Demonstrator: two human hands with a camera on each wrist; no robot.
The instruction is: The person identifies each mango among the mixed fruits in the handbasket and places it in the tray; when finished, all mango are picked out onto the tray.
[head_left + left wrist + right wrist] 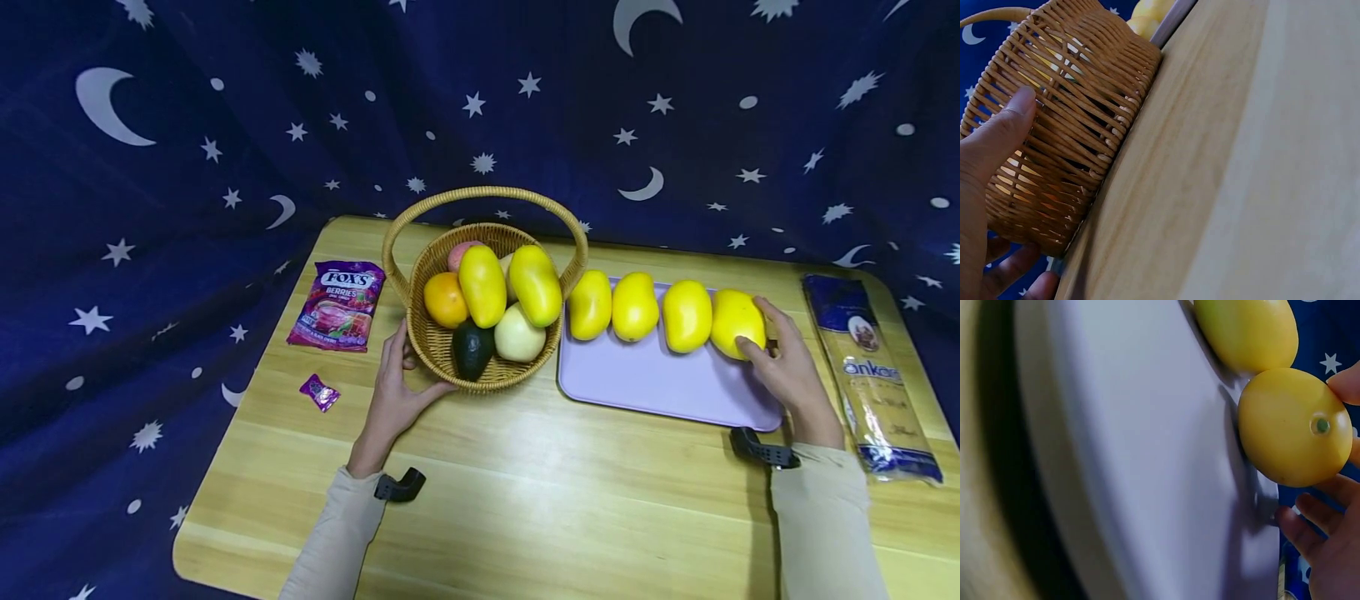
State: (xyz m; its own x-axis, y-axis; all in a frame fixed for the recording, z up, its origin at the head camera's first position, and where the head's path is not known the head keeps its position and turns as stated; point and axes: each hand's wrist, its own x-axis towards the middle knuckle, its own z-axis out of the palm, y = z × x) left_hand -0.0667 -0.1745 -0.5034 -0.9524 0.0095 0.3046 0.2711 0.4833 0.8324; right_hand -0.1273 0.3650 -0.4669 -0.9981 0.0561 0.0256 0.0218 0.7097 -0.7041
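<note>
The table point(525, 500) is bearing the basket point(486, 386), upright, just left of the tray point(652, 379). Your left hand point(393, 392) is gripping the basket's near-left side between thumb and fingers. Your right hand point(787, 367) is gripping the rightmost mango point(735, 321) at the tray's far right end. A sweet point(320, 392) is lying left of the basket.

The wicker basket point(1079, 119) looks rough, the mangoes point(687, 317) smooth, the tray point(637, 379) plastic, the table point(570, 500) glossy wood.
</note>
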